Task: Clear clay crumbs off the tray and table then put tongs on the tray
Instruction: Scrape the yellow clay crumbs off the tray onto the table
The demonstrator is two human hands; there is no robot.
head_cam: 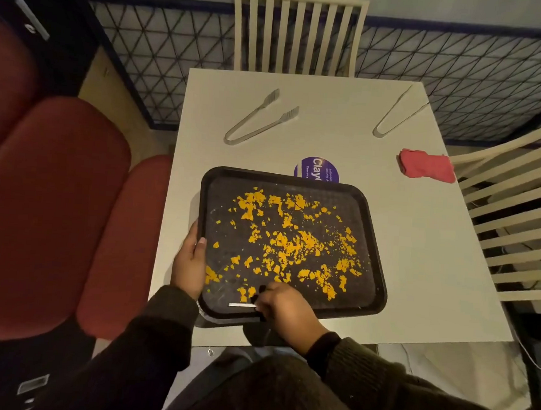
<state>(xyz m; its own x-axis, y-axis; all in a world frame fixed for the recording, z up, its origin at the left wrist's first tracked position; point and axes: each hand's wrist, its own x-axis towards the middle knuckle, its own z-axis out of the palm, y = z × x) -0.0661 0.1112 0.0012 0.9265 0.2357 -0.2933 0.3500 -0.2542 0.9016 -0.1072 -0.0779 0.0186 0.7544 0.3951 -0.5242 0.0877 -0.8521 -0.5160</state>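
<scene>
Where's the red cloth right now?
The red cloth lies on the table's right edge, beyond the tray, near the right-hand tongs.

matt black textured plastic tray (377, 231), shiny metal tongs (256, 117), smooth white table (420, 247), red cloth (427, 166).

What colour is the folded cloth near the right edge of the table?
The cloth is red, seen in the head view, the only one.
</scene>
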